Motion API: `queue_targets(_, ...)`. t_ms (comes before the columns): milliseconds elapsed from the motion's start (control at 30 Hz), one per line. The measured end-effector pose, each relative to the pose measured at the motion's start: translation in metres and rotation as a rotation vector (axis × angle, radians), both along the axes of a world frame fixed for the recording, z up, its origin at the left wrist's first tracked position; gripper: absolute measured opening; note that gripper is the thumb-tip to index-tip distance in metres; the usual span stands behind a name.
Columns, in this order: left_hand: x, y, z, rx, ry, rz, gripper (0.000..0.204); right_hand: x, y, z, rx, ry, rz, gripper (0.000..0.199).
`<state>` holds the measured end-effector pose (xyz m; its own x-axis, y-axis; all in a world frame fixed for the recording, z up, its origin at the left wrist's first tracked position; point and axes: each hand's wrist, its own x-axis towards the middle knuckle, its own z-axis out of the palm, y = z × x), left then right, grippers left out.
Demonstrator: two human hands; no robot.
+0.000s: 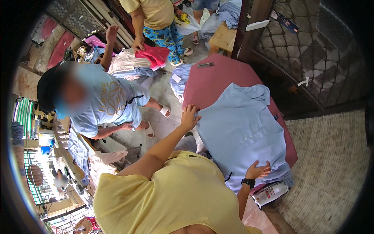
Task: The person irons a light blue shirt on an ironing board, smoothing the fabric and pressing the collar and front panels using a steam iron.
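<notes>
A light blue button-front shirt lies spread over a dark pink, angular tabletop. At the shirt's left edge rests my left hand, fingers apart, with the thumb side by the cloth. My right hand is open over the lower right part of the shirt, its fingers stretched out and a dark watch on the wrist. Small thread snips lie at the table's far end. A white packet sticks out from under the shirt's near right edge.
On my left stands a person in a light blue shirt, one arm raised. Another person, in patterned blue trousers, holds something red beyond. Folded clothes sit beside the table. A lattice gate stands at the far right.
</notes>
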<state>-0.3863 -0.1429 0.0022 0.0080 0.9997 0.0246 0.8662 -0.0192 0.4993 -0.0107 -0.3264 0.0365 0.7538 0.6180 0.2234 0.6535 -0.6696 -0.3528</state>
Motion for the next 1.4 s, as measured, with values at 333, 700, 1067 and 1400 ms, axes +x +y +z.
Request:
queue_targets(333, -0.032, 0.039, -0.016, -0.014, -0.148, -0.061, 0.032, -0.082, 0.067, 0.014, 0.051, 0.048, 0.117, 0.053)
queue_targets(700, -0.044, 0.052, -0.025, -0.109, -0.277, -0.261, 0.039, -0.185, 0.145, 0.011, -0.034, 0.278, 0.500, 0.040)
queue_targets(1067, -0.146, 0.035, -0.047, -0.453, -0.752, 0.077, 0.026, -0.208, 0.223, -0.007, -0.025, 0.239, 0.729, 0.034)
queue_targets(1400, -0.187, 0.022, -0.054, -0.414, -0.611, 0.214, 0.031, -0.253, 0.306, -0.029, -0.248, 0.131, 0.860, 0.035)
